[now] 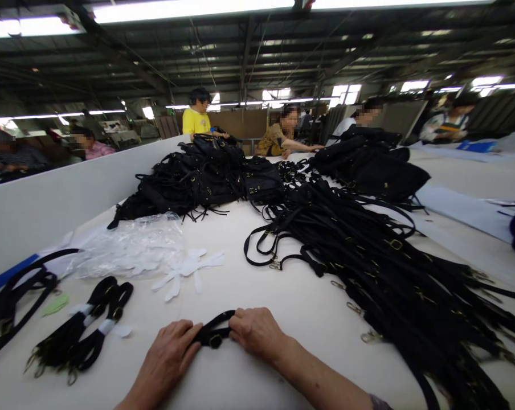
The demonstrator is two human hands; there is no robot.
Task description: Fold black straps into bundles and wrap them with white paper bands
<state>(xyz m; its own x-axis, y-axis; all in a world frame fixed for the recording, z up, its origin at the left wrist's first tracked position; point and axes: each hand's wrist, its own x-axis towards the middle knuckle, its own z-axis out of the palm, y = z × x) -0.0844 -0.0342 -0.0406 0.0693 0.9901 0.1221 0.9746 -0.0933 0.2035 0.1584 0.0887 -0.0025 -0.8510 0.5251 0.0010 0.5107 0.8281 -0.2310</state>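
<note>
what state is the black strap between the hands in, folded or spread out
Folded: two lengths of the black strap run between the left hand and the right hand; its ends cannot be made out.

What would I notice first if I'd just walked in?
Probably the heap of black straps, sprawling across the right of the white table. Behind it to the left rises a pile of black bags, with a bright yellow shirt beyond. At the bottom middle, the left hand and right hand hold a looped black strap.
</note>
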